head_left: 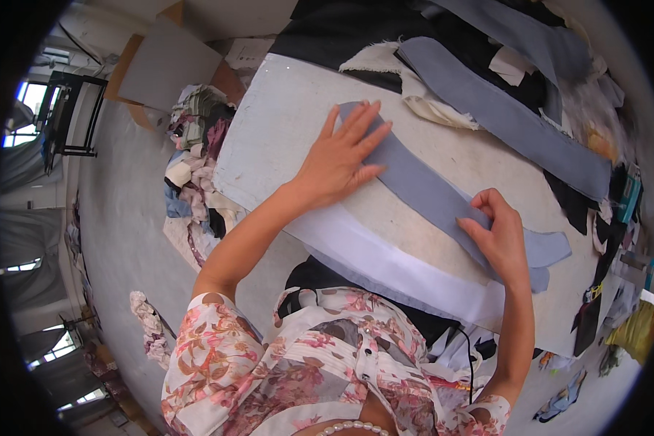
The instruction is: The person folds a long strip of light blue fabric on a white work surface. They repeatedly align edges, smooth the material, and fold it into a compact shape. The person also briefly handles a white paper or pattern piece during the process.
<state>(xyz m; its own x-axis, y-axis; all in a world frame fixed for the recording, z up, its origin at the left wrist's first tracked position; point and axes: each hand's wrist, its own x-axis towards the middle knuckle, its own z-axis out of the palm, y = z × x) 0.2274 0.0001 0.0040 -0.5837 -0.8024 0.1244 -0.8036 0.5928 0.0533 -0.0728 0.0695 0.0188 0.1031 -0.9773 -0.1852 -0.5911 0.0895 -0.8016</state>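
A long, slightly curved blue-grey fabric strip [421, 187] lies slantwise across the pale tabletop [269, 138]. My left hand [341, 160] rests flat over its far end, fingers spread. Toward the strip's near right end, my right hand [500, 236] has thumb and forefinger curled at the cloth's edge; the other fingers are folded. Past the right wrist, two blue-grey ends [547, 248] stick out, one below the other. A sheer white cloth [385, 261] runs along the table's near edge, partly under my right forearm.
Another blue-grey piece [501, 120] lies at the far right over black fabric [327, 36] and frayed cream scraps [432, 102]. A heap of mixed scraps [196, 160] sits left of the table, near a cardboard box [163, 65]. Scissors with yellow handles [594, 292] lie at the right edge.
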